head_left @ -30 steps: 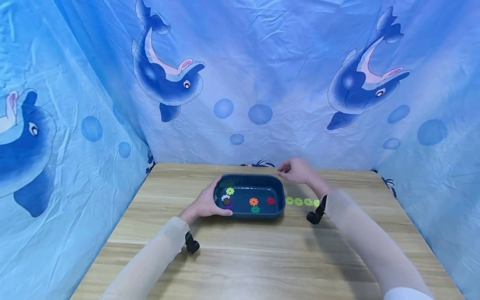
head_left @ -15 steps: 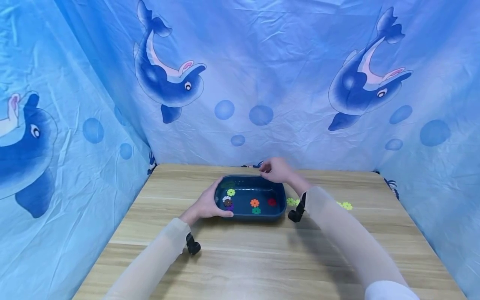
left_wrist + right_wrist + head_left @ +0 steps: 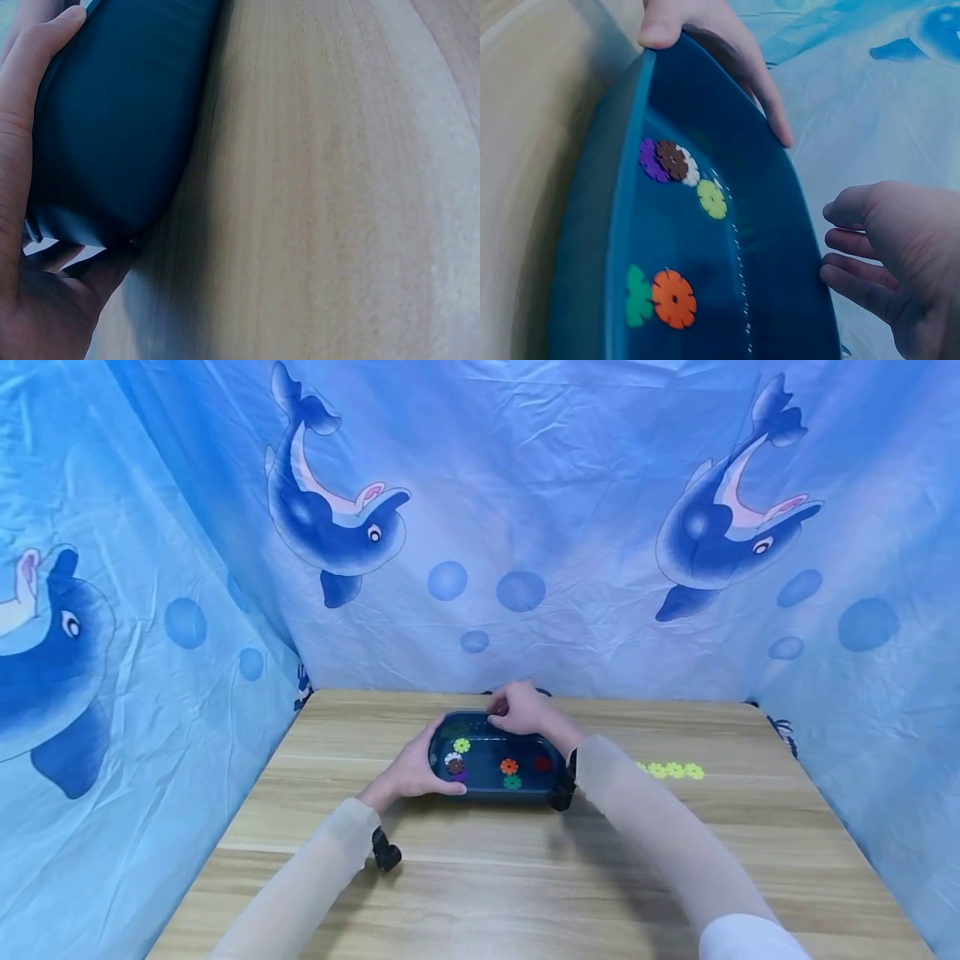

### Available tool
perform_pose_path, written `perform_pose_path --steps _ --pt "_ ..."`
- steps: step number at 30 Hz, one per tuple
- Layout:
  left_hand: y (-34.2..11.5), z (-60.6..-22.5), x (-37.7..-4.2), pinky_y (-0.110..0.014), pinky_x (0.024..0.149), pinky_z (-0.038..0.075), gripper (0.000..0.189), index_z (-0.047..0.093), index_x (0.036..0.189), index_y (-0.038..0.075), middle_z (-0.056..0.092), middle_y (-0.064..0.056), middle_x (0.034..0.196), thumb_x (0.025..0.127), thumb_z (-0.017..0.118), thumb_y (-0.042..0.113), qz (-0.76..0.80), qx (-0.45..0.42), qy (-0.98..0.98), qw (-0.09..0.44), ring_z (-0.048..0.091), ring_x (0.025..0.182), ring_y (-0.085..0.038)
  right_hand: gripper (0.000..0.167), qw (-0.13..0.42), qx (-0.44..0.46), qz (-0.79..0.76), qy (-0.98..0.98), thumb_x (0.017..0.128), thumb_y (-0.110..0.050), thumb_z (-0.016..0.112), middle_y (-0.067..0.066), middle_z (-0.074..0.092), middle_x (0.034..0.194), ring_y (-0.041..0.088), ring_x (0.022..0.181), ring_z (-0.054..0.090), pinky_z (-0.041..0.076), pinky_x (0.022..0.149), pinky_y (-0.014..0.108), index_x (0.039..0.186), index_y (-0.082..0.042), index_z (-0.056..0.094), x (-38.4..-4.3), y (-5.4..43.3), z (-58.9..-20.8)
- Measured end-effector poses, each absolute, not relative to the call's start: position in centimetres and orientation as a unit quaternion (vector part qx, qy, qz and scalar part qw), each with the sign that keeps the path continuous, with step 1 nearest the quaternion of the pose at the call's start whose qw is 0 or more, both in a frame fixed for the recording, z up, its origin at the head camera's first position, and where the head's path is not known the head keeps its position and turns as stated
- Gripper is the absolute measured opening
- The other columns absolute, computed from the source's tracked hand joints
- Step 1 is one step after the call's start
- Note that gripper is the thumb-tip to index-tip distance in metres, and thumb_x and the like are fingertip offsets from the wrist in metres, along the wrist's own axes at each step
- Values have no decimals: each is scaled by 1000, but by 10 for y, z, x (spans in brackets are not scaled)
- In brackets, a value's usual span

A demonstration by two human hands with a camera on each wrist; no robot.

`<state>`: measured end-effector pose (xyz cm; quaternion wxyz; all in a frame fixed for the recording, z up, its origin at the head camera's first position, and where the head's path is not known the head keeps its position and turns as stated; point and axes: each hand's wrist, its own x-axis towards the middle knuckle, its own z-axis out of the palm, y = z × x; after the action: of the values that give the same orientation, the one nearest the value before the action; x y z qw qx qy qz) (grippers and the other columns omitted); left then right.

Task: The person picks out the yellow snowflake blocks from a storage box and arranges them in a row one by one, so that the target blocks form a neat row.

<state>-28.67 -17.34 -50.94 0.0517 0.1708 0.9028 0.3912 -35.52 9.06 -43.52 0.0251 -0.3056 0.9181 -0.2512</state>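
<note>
My left hand [image 3: 414, 768] grips the left end of a dark blue plastic tub [image 3: 498, 794], thumb over the near rim and fingers round the outer end. Over the tub's far rim is my right hand [image 3: 525, 708], its fingers loosely bent. In the right wrist view nothing shows between those fingers [image 3: 862, 281]; whether they touch the rim I cannot tell. Inside the tub lie flower-shaped notched plastic discs: orange [image 3: 674, 299], green [image 3: 638, 295], yellow-green [image 3: 712, 199], brown [image 3: 672, 160], purple [image 3: 652, 161], white [image 3: 691, 166] and red [image 3: 542, 763]. Brown overlaps purple and white.
A row of several yellow-green discs [image 3: 676, 771] lies on the wooden table [image 3: 480, 877] right of the tub, partly behind my right forearm. A blue dolphin-print curtain [image 3: 570, 527] stands behind the table and along its sides.
My right hand has moved left along the tub's far rim, from its right corner to near the middle. The row's right end has come into sight. Left hand and tub hold still.
</note>
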Motion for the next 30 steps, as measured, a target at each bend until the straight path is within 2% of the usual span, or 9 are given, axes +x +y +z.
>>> perform_pose_path --steps 17,19,21,23,26,28,30 --pt "-177 -511 -289 -65 127 32 134 11 172 17 28 -17 175 73 98 40 400 180 897 60 33 159 -41 20 31 -326 -244 913 98 -16 75 7 82 109 18 96 78 64 89 33 114 -6 82 -354 54 -451" --pt "-177 -510 -289 -65 127 32 134 11 172 16 28 -17 175 73 98 40 400 180 897 59 34 158 -41 20 32 -328 -246 912 98 -15 75 8 83 108 19 97 79 63 95 38 114 -5 82 -353 51 -452" --pt "-177 -509 -288 -65 127 32 134 12 172 16 29 -18 174 72 99 39 402 180 896 57 35 158 -41 19 31 -332 -244 911 98 -14 75 7 83 107 20 97 79 55 111 49 113 -5 82 -353 49 -455" --pt "-177 -509 -287 -64 127 32 134 12 172 15 29 -18 174 72 99 38 402 181 896 57 35 158 -41 18 33 -333 -243 910 97 -13 75 7 83 106 20 98 79 48 117 56 112 -6 82 -352 47 -457" --pt "-176 -508 -287 -64 127 33 134 12 172 14 28 -17 175 73 98 38 400 185 896 58 34 158 -41 16 38 -338 -239 910 97 -11 75 7 82 106 20 99 78 51 115 53 111 -6 82 -351 44 -461" --pt "-176 -508 -287 -64 127 33 134 12 172 13 28 -17 175 73 98 38 399 187 896 57 35 158 -41 16 42 -343 -239 907 96 -10 76 8 82 108 21 99 78 61 100 43 111 -5 81 -350 42 -464" --pt "-175 -508 -288 -63 127 33 134 11 172 12 28 -18 175 73 98 38 399 189 895 56 35 158 -41 17 45 -349 -234 906 96 -9 75 9 82 110 22 99 78 64 92 39 112 -5 81 -348 41 -466"
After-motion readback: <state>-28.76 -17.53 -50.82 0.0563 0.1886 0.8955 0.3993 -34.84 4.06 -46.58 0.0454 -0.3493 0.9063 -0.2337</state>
